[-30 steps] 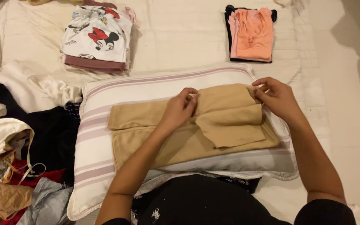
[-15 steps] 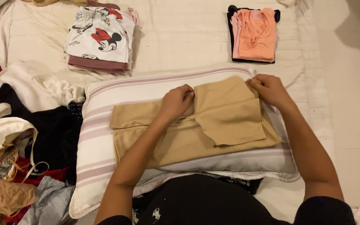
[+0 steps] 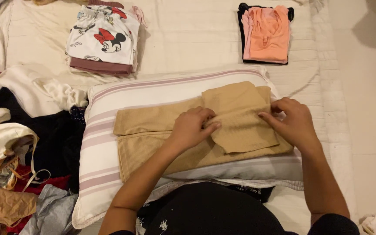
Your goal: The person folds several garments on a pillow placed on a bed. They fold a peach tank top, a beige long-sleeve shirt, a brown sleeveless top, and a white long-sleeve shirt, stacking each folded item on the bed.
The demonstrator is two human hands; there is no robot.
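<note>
Head view: tan garment [image 3: 236, 115] under both hands.

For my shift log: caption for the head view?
Both hands, left hand and right hand, press a folded tan garment flat on a striped pillow.

A folded garment [image 3: 188, 139] lies on a pillow [image 3: 105, 165] at mid-frame, on the bed [image 3: 188, 39]. Two folded stacks [image 3: 103, 39] [image 3: 266, 35] sit at upper left and upper right; a clothes heap [image 3: 18, 143] lies at left.

Bed [image 3: 188, 48] with pillow [image 3: 101, 152], clothes [image 3: 103, 39].
</note>
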